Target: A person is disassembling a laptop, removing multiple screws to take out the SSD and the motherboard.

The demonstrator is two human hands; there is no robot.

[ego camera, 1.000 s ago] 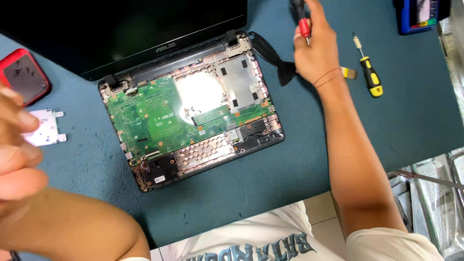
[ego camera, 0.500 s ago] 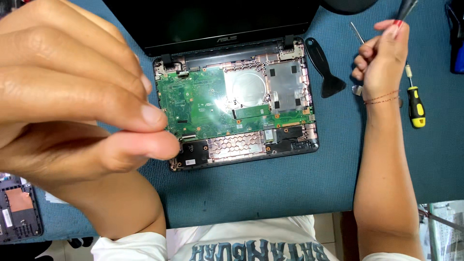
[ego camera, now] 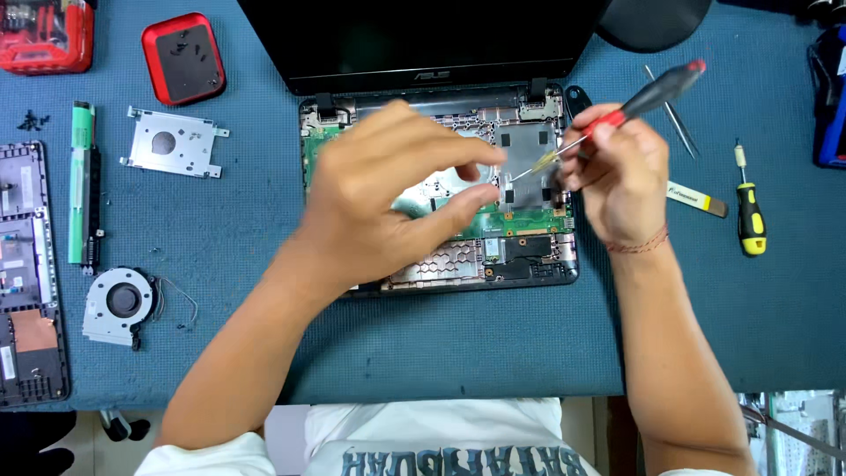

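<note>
Across the whole frame lies a blue work mat (ego camera: 441,353), and on it, at upper centre, sits an opened laptop (ego camera: 441,176) with its dark screen tilted back and its keyboard cover off, so the green circuit board shows. Your left hand (ego camera: 388,203) hovers over the middle of that board, thumb and forefinger drawn close together as if pinching; whether anything small sits between them cannot be told. Your right hand (ego camera: 617,172), at the right edge of the laptop, has its fingers clamped on a red-and-black screwdriver (ego camera: 630,110) whose tip points down and left at a grey metal plate on the board.

At the far left edge lies the removed keyboard panel (ego camera: 22,273). Just right of it lies a long green-and-black battery strip (ego camera: 82,181), then a silver drive bracket (ego camera: 172,141), with a red tray (ego camera: 183,57) above and a cooling fan (ego camera: 119,304) below. On the right lie a yellow-and-black screwdriver (ego camera: 749,216), a flat pry tool (ego camera: 696,198) and thin tweezers (ego camera: 674,110).

By the look of it, the strip-down is well along: cover, fan, bracket and battery are out. The board itself remains seated in the shell.
</note>
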